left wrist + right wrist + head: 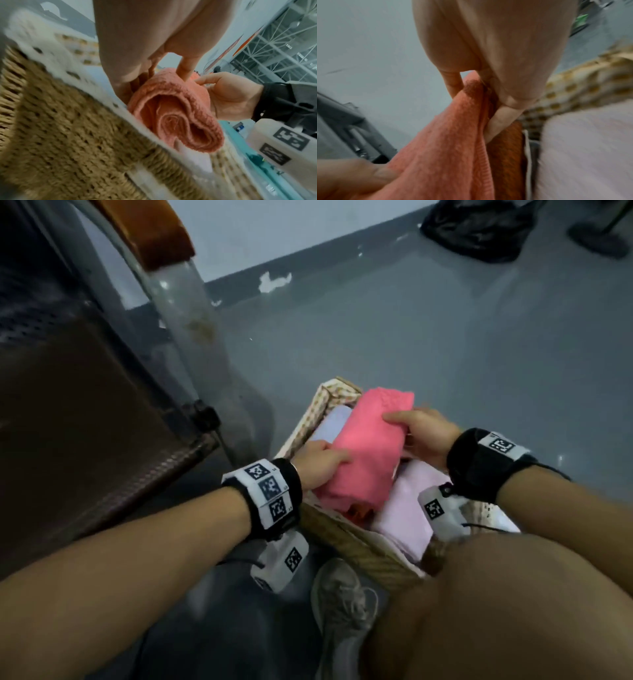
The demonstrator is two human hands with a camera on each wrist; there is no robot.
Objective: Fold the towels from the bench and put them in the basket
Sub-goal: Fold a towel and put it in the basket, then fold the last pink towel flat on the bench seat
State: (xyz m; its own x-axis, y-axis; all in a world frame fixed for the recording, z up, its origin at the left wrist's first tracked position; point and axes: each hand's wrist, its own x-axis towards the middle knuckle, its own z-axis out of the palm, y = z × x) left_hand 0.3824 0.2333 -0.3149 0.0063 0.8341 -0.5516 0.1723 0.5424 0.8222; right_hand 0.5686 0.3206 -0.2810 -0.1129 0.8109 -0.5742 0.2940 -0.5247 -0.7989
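A folded pink towel (366, 446) lies over the woven basket (363, 546) on the floor, held between both hands. My left hand (318, 462) grips its left side with the thumb on top and the fingers underneath. My right hand (419, 429) grips its right side the same way. In the left wrist view the pink towel (173, 112) shows its rolled end just inside the basket (68, 135) rim. In the right wrist view my fingers (498, 121) curl under the pink towel (447, 142). A pale lilac towel (404, 511), a white one (334, 422) and an orange one (359, 511) lie in the basket.
The basket has a checked cloth liner (318, 405). A bench (78, 405) with a metal leg (191, 337) stands to the left. My shoe (342, 607) and knee (513, 611) are close in front of the basket. A black bag (479, 227) lies far off on the grey floor.
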